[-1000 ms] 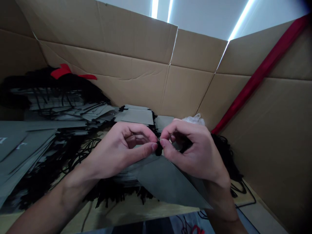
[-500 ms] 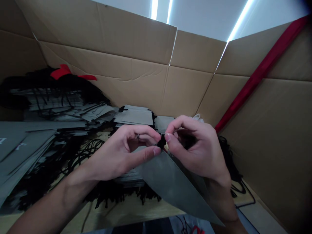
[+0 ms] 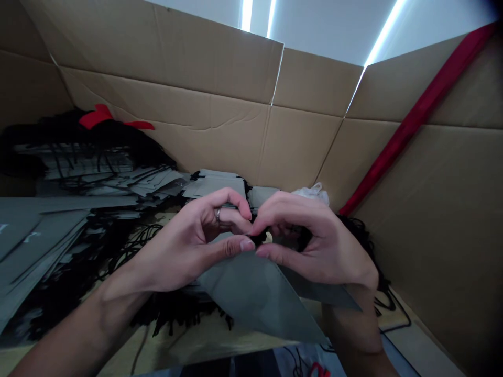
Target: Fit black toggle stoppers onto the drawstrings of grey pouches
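My left hand [image 3: 184,251], with a ring on one finger, pinches a short piece of black cord [image 3: 258,239] at the top of a grey paper bag [image 3: 255,298]. From the other side, my right hand [image 3: 322,238] curls its index finger and thumb around the same cord. More black shows inside its curled fingers. The fingertips of both hands nearly meet and partly hide the cord. Below the hands the bag hangs tilted, its flat side slanting down to the right.
Stacks of grey bags with black cords [image 3: 90,162] fill the left, a red strip [image 3: 98,116] on top. Smaller grey stacks [image 3: 216,184] stand behind my hands. Cardboard walls [image 3: 220,120] enclose the table [image 3: 188,345]. Red-handled scissors [image 3: 319,370] lie at the bottom edge.
My right hand has shifted slightly left, its index finger now curled over the cord and its thumb lower. The bag has swung left, and another grey panel shows behind it.
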Available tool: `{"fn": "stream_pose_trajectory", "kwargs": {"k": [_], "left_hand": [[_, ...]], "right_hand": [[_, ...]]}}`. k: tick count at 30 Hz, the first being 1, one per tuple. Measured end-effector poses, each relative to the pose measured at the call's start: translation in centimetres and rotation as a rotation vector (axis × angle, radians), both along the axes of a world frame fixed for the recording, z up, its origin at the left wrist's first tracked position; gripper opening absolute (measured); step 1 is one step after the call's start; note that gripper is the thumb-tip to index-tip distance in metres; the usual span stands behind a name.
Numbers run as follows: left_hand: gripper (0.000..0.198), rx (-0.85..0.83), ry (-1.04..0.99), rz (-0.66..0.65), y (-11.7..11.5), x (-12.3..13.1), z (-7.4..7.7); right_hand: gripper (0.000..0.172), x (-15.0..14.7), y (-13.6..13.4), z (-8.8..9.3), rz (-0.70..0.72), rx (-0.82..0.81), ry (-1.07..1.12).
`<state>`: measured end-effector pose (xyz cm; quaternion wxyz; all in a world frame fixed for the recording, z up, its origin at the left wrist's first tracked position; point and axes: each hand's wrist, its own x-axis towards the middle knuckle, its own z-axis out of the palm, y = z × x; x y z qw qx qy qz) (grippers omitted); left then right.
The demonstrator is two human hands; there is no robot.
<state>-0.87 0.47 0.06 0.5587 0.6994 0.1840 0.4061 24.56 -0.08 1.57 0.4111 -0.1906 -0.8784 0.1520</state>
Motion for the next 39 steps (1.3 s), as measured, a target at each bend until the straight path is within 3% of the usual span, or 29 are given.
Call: {"fn": "stream_pose_trajectory", "kwargs": {"k": [3,13,21,27,31,39], "left_hand": [[0.021,0.04,0.012,-0.004,-0.2,0.0,0.2],[0.023,0.084,0.001,0.015,-0.1,0.2,0.0],[0.038,0.022,-0.02,-0.003,-0.3,0.4,-0.3],[0.017,0.147,0.031,0.04,-0.6,0.3,-0.3],[0.02,0.241,0.058,0.101,-0.9,0.3,-0.3],[0.018,0.318,0.085,0.092,-1.0,-0.3,0.0]], "right_hand": [[0.018,0.0,-0.1,-0.1,-0.017,0.007,-0.002],[0.017,-0.2,-0.4,0.1,-0.039,-0.022,0.009],[0.019,-0.7,-0.4,-0.2,-0.043,0.055,-0.026],[0.014,-0.8,-0.6,-0.3,-0.072,0.049,-0.016],[0.015,-0.9,-0.8,-0.4,-0.086,0.017,0.006],[0.018,-1.1,-0.8,-0.6,-0.067,-0.02,0.046]]}}
